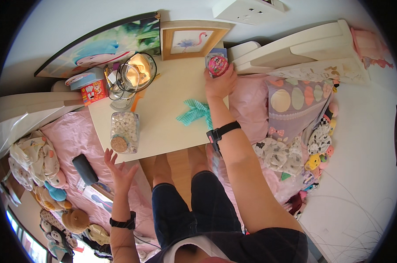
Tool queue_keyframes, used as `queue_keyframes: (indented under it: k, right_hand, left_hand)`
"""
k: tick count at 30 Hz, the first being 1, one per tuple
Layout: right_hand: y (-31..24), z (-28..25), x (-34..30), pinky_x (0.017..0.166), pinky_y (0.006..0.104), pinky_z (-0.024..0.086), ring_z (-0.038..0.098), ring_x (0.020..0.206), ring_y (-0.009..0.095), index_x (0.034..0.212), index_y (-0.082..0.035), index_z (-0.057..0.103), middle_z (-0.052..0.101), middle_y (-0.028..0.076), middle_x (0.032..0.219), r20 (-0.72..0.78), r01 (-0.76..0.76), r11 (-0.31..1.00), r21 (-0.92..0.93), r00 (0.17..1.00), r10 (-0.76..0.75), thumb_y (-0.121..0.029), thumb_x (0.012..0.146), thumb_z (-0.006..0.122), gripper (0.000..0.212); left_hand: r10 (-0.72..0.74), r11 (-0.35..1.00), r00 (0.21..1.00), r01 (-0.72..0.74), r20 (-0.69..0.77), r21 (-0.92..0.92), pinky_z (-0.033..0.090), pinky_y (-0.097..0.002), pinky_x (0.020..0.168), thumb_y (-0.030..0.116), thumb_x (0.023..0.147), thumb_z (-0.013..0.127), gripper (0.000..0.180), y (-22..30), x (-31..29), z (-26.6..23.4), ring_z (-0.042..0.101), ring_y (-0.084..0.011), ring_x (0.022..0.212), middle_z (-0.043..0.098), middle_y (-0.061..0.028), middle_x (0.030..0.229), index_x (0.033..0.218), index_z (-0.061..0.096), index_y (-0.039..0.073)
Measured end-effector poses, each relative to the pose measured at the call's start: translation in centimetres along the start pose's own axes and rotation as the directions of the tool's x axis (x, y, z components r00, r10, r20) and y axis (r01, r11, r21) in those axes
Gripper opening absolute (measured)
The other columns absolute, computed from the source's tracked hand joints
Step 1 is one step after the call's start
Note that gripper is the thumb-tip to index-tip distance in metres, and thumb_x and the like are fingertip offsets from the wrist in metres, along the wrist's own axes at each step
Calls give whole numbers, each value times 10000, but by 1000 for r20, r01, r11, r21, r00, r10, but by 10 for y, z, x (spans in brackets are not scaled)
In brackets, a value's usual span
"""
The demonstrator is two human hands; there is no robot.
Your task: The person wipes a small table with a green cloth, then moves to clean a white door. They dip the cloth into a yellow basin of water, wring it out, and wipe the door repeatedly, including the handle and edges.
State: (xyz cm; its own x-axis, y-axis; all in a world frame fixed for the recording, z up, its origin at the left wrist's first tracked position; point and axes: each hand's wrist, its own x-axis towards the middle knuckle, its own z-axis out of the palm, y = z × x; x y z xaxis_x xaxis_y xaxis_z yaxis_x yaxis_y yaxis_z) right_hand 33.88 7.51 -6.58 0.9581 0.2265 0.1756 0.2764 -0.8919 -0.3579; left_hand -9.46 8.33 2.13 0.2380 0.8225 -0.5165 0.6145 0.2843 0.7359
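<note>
From the head camera, the scene is a bedroom corner: a pale cream bedside table top [163, 105] stands between two beds covered in pink sheets, against a light wall where a wood-framed flamingo picture [190, 40] and a larger dark-framed colourful print [106, 44] lean.

The right hand [219, 83] reaches across the table to its far right corner and grasps a small round pink tin with a cartoon print [217, 65], fingers wrapped round its lower edge; the tin sits just in front of the flamingo picture, at or barely above the surface, I cannot tell which. A black strap with a small device [219, 133] circles that forearm. Just beside the wrist lies a crumpled teal and white patterned ribbon [195, 112].

The left hand [118, 168] hangs open and empty, fingers spread, off the near left edge of the table, close to a clear square glass jar with a cork lid, full of white pieces [124, 131]. A black watch [122, 222] is on that wrist.

Judging by the grip, the step in hand is taking hold of, or setting down, the tin at the back corner. The next move would call for a steady hold, keeping the forearm clear of the ribbon and the leaning picture.
</note>
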Motion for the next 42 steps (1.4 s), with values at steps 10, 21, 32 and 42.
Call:
queue_keyframes:
  k: [10,21,32,42]
  right_hand:
    - [10,-4,-5,998,520,391,506,1185,400,1424,-47,405,537,199,1301,31,22,999,42,999,-23,-404,643,817,952]
    - [42,-38,-20,971,504,383,497,1177,365,1427,-88,418,536,174,1271,278,161,987,-23,949,-148,-362,654,810,909]
    - [60,-52,-15,935,492,412,523,1126,356,1374,-63,496,553,134,1245,203,368,929,46,907,-370,-326,648,802,831]
    - [29,-34,-21,917,516,407,501,1104,376,1356,-53,493,528,151,1212,112,107,991,74,987,-115,-351,604,819,872]
  left_hand:
    - [32,989,975,-63,-220,-136,500,-476,1001,91,641,889,1110,27,17,53,435,-317,1316,343,-183,1458,1495,180,61]
    - [177,941,957,-233,-231,-245,486,-396,1034,-2,683,830,898,38,32,65,501,-252,1261,425,-135,1364,1422,322,16]
    - [557,781,800,-596,224,184,525,-398,982,-28,618,845,890,151,76,127,477,-302,1260,422,-129,1330,1406,450,96]
    - [703,539,691,-671,166,510,453,-465,994,79,690,820,827,228,133,168,483,-375,1226,508,-138,1359,1434,460,132]
